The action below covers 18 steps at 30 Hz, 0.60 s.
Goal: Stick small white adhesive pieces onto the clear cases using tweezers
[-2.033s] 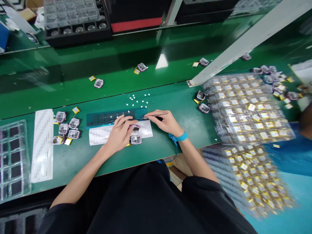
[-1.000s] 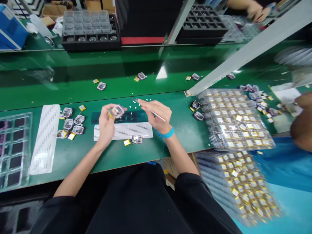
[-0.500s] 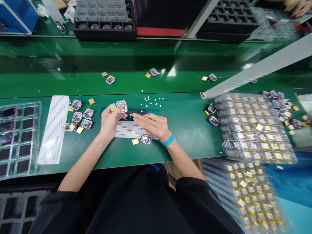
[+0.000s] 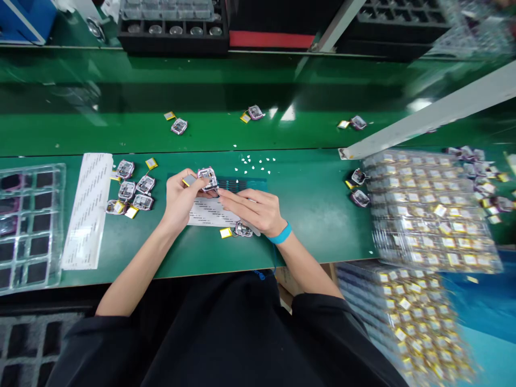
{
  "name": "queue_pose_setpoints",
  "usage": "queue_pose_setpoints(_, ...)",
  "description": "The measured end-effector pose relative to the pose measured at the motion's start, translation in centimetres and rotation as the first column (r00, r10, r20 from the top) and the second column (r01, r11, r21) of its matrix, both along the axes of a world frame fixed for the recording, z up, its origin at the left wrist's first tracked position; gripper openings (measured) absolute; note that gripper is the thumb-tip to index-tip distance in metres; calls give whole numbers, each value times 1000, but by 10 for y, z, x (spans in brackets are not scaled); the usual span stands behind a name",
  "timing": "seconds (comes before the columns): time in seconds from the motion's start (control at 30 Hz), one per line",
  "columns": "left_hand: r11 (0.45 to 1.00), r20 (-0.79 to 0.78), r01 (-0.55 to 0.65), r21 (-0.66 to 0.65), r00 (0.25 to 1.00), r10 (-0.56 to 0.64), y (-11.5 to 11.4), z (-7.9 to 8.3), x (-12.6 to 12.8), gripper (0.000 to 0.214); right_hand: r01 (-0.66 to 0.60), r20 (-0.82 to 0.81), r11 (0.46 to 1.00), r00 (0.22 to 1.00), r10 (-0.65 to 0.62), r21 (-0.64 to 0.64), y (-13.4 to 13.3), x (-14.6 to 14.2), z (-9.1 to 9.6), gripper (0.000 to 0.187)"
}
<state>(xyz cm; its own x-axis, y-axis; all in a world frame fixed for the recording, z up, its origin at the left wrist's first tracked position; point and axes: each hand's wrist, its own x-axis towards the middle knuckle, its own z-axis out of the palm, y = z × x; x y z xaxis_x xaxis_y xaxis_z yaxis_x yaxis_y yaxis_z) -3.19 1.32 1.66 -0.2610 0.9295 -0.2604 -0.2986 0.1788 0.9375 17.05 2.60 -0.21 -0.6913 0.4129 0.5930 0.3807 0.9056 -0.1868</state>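
Observation:
My left hand (image 4: pixel 180 200) is closed on a small open watch case (image 4: pixel 207 177) with circuitry inside. Its wired battery (image 4: pixel 189 180) is also between those fingers. My right hand (image 4: pixel 255 210) pinches what look like tweezers (image 4: pixel 216 192), their tip at the case's lower right edge; most of the tool is hidden by the fingers. Beneath both hands lie a dark strip sheet (image 4: pixel 252 184) and a white printed sheet (image 4: pixel 209 214). Just below my right hand, another watch case (image 4: pixel 243 229) rests beside its yellow-edged battery (image 4: pixel 226 233).
Several watch cases (image 4: pixel 127 190) cluster at left, near a white sheet (image 4: pixel 87 215) and a clear tray (image 4: pixel 32 231). Small white pieces (image 4: pixel 252 167) are scattered ahead. Stacked battery-filled trays (image 4: pixel 431 215) stand at right, behind them a slanted white post (image 4: pixel 423 115).
My left hand has tilted the watch case and brought it slightly right and down. The tweezer tip, earlier over the dark strip sheet, is now at the case's edge.

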Motion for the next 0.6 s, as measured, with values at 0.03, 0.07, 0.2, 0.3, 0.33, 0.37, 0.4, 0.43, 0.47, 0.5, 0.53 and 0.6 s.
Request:
queue_pose_setpoints(0.03, 1000, -7, 5, 3, 1000, -5, 0, 0, 0, 23, -3, 2, 996, 1000, 2, 89, 0, 0, 1, 29)
queue_pose_setpoints(0.07, 1000, -15, 5, 8, 1000, -5, 0, -1, 0, 23, -2, 6, 988, 1000, 1, 156, 0, -1, 2, 29)
queue_pose_setpoints(0.2, 1000, -57, -20, 22, 998, 21, 0, -3, 1, 22, 5, 10, 964, 1000, -8, 267, -1, -3, 5, 28)
queue_pose_setpoints(0.3, 999, -65, -35, 18, 997, 36, 0, -3, 1, 23, -3, 10, 963, 1000, 1, 271, -1, -5, 6, 29)
queue_pose_setpoints(0.33, 999, -64, -35, 17, 997, 36, -1, -3, 1, 23, -6, 10, 965, 1000, 4, 263, -1, -5, 6, 29)
queue_pose_setpoints(0.37, 999, -64, -31, 18, 997, 32, -1, -3, 1, 23, -9, 5, 968, 1000, 8, 250, -1, -5, 5, 30)
queue_pose_setpoints(0.4, 999, -66, -28, 22, 997, 29, -1, -3, 2, 24, -10, -7, 973, 1000, 12, 229, -1, -5, 4, 31)
queue_pose_setpoints(0.43, 999, -70, -24, 26, 997, 26, -2, -3, 2, 23, -11, -25, 980, 1000, 16, 199, -1, -5, 3, 33)
queue_pose_setpoints(0.47, 999, -78, -18, 31, 997, 20, -2, -3, 4, 20, -15, -47, 986, 999, 23, 164, -1, -5, 2, 36)
queue_pose_setpoints(0.5, 999, -89, -13, 38, 996, 16, -3, -4, 5, 17, -21, -69, 992, 997, 30, 126, -2, -4, 0, 39)
queue_pose_setpoints(0.53, 999, -103, -9, 46, 995, 13, -3, -4, 6, 16, -28, -88, 996, 995, 36, 90, -2, -4, -2, 43)
queue_pose_setpoints(0.6, 998, -133, -9, 66, 991, 17, -4, -5, 9, 19, -33, -124, 999, 992, 38, 41, -3, -2, -6, 47)
